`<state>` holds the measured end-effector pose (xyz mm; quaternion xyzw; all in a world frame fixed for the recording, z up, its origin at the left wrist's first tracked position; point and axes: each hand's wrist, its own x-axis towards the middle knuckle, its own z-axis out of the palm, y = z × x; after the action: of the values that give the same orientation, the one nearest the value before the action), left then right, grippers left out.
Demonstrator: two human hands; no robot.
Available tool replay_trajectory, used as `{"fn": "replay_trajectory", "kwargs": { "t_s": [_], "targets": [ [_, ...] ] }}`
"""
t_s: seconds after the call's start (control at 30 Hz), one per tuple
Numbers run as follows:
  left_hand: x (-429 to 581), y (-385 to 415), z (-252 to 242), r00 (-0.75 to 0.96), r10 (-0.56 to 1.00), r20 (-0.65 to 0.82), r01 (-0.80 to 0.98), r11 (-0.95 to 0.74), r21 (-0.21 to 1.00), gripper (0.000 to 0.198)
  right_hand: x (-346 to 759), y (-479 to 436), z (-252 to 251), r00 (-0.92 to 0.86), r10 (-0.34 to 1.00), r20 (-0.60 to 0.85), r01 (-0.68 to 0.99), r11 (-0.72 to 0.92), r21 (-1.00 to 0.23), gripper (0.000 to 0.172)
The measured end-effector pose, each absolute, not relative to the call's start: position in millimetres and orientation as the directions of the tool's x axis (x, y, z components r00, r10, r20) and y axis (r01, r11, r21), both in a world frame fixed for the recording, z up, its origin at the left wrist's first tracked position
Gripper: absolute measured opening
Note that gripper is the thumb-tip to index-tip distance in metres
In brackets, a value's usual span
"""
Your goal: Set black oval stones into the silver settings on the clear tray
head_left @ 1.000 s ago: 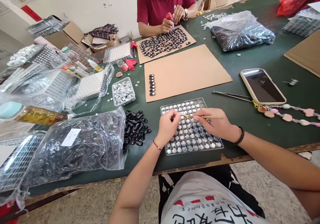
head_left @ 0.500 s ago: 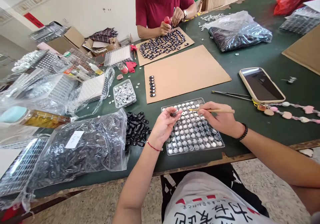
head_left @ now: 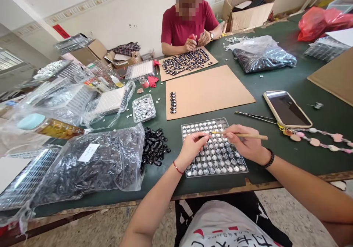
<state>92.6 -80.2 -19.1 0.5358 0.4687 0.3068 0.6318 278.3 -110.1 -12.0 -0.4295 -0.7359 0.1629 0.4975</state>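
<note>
My right hand [head_left: 245, 145] is closed around a thin wooden stick [head_left: 255, 136], whose yellow tip points left toward my other hand. Thumb and fingers of my left hand [head_left: 191, 147] are pinched together close to that tip; what they hold is too small to make out. Both hands are above a clear plastic tray [head_left: 188, 173] with rows of round, whitish, shiny pieces. Left of the tray lies a pile of small black oblong pieces [head_left: 154, 145]. Several similar black pieces [head_left: 173, 102] with pale tops stand in a column on a cardboard sheet [head_left: 209, 88].
A square tub [head_left: 144, 108] of silvery discs, a large bag [head_left: 110, 166] of black pieces and a bottle [head_left: 52, 126] are at left. Tweezers [head_left: 255, 117] and a phone [head_left: 288, 109] lie right. Across the table, a person [head_left: 187, 30] works over another filled cardboard [head_left: 165, 77].
My left hand has turned over, its fingers now pointing right and closer to the stick's tip. The stick stays in my right hand. The camera view has tilted up slightly.
</note>
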Motion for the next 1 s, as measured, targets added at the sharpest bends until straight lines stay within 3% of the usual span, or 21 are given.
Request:
{"fn": "replay_trajectory", "kwargs": {
  "t_s": [0.17, 0.3, 1.0],
  "targets": [
    [93, -84, -27, 0.372, 0.922, -0.110, 0.336, -0.024, 0.941, 0.027, 275, -111, -17, -0.265, 0.765, 0.587, 0.451, 0.637, -0.625, 0.009],
    [91, -83, -31, 0.409, 0.910, -0.065, 0.393, -0.112, 0.913, 0.033, 273, -109, -22, -0.339, 0.766, 0.546, 0.471, 0.640, -0.607, 0.008],
    [94, -84, -31, 0.364, 0.931, -0.021, 0.421, -0.144, 0.896, 0.026, 268, -109, -19, -0.426, 0.762, 0.488, 0.543, 0.646, -0.536, 0.012]
  ]
}}
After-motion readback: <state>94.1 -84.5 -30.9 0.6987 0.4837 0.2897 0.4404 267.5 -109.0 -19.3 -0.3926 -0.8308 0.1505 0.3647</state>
